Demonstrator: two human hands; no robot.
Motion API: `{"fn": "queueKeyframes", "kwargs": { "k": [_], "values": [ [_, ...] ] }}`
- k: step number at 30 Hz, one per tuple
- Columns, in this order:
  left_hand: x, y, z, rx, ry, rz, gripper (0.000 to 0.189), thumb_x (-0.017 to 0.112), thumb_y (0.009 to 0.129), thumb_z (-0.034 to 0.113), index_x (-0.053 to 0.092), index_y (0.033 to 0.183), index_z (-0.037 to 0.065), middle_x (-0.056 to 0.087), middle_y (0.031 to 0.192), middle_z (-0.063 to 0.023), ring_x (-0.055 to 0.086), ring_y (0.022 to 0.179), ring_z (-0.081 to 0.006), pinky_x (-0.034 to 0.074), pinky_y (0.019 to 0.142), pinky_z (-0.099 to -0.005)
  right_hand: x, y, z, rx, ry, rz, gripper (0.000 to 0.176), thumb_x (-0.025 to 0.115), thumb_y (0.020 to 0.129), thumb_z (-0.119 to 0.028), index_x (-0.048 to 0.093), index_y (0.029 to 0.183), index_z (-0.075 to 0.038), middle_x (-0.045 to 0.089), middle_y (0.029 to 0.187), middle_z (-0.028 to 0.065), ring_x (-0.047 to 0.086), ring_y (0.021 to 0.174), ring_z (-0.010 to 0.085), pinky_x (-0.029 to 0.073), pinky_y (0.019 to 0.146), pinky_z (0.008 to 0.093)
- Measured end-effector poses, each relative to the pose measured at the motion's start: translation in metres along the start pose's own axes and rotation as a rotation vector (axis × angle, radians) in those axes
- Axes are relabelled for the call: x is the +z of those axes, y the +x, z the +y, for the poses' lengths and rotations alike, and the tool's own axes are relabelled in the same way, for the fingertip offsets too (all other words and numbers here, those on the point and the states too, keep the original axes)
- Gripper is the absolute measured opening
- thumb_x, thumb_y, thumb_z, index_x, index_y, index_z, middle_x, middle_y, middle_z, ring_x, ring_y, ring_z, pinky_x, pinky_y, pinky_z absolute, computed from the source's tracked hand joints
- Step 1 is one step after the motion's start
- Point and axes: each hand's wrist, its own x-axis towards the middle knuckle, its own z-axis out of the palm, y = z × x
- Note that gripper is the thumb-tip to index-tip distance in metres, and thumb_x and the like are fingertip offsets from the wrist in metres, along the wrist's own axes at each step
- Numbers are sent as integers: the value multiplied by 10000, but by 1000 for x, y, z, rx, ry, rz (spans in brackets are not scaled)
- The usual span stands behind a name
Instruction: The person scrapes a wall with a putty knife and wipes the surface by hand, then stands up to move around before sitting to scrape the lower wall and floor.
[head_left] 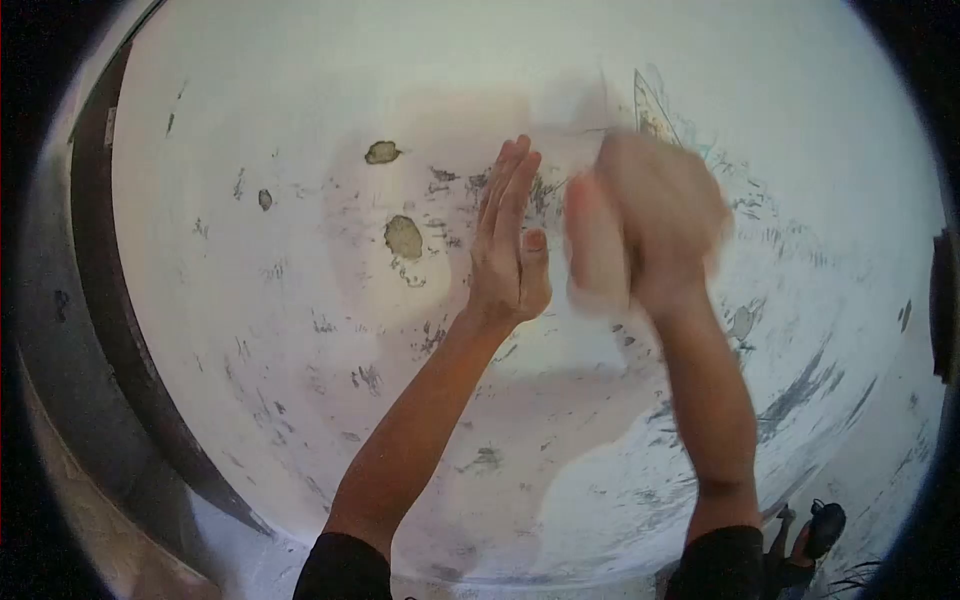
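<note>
My left hand (508, 235) is held up in front of a scuffed white surface (250, 320). Its fingers are stretched out and lie close together, with the thumb beside them and nothing in the hand. To its right, my right hand (670, 210) is smeared by motion, its fingers curled over. A blurred pale, pinkish shape (598, 250) shows on its left side, and I cannot tell what it is. The two hands are apart, with a narrow gap between them.
Chipped patches (403, 237) and dark scuffs mark the white surface. A dark strip (110, 280) runs down its left edge. At the lower right is another person (822, 530), with dark hair. A dark brown object (943, 305) stands at the right edge.
</note>
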Motion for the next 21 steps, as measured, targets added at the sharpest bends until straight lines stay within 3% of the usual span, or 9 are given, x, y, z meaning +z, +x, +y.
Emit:
{"fn": "queueKeyframes", "kwargs": {
  "k": [1,2,7,13,15,18,19,20,21],
  "values": [
    [1,-2,-1,-17,5,-11,548,270,966,352,351,1310,-67,371,1357,-239,317,1290,-391,273,1046,-470,-4,-7,12,202,19,-113,219,532,675,29,413,500,-31,337,448,48,329,373,156,266,364,256],
    [3,-3,-3,-7,16,-1,532,289,964,334,353,1307,-68,367,1359,-241,316,1289,-394,273,1046,-473,-7,-8,20,-22,-71,-285,212,534,686,23,432,506,-26,350,455,49,335,379,151,269,368,253],
    [1,-4,-1,-83,71,-39,485,353,949,260,359,1299,-76,361,1359,-252,319,1284,-405,274,1045,-473,-22,5,-3,-159,-106,-156,234,499,721,20,384,523,-26,336,465,40,297,385,125,205,367,258],
    [5,-4,-4,1,39,26,467,396,923,219,383,1290,-69,389,1339,-255,329,1280,-399,285,1042,-465,-28,2,10,145,-31,-156,293,482,794,-30,368,524,-30,319,471,45,295,420,84,218,384,261],
    [7,-4,-7,-3,29,48,472,417,915,231,397,1280,-68,394,1333,-260,337,1276,-399,291,1039,-463,-29,4,11,-55,-237,-132,289,518,803,-64,410,539,-16,350,478,44,309,417,109,253,398,255],
    [8,-7,-9,14,26,39,483,462,897,252,425,1259,-66,406,1322,-266,352,1267,-398,307,1029,-458,-54,-25,98,-70,-549,-431,248,575,786,-99,473,586,6,399,500,48,351,434,123,316,430,272],
    [8,-6,-10,70,46,49,489,487,887,260,440,1248,-65,412,1317,-267,361,1262,-398,318,1024,-456,-50,-29,101,390,-428,-327,337,526,813,-199,386,554,-37,362,503,0,326,449,122,278,389,310],
    [7,-5,-7,65,49,37,507,509,876,288,453,1243,-56,412,1317,-266,375,1254,-397,338,1011,-451,-57,-22,104,250,-285,-188,309,517,810,-153,381,545,-69,378,496,-22,322,463,97,293,416,288],
    [5,-3,-9,72,62,53,507,509,876,288,453,1243,-56,412,1317,-266,375,1254,-397,338,1011,-451,-58,-7,80,317,-11,-14,306,505,797,-113,378,521,-76,362,481,-21,301,443,79,253,397,258]
  ]
}}
